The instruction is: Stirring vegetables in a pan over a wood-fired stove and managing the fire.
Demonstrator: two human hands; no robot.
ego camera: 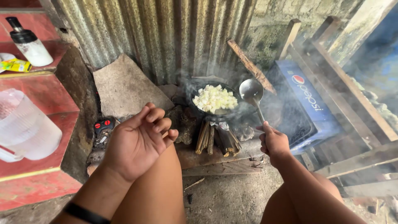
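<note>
Here, the right hand (273,141) grips a metal ladle (252,93) by its handle, bowl raised just beside a smoking black pan (195,103) of pale diced pieces (214,98) over burning sticks (207,139); the left hand (137,141) rests loosely curled, empty, on the knee, nearer the person.

A makeshift outdoor home kitchen: a black pan (212,101) of chopped food smokes over a firewood (217,139) hearth on dirt ground, backed by a corrugated metal wall (157,33) and red steps (41,103).
</note>
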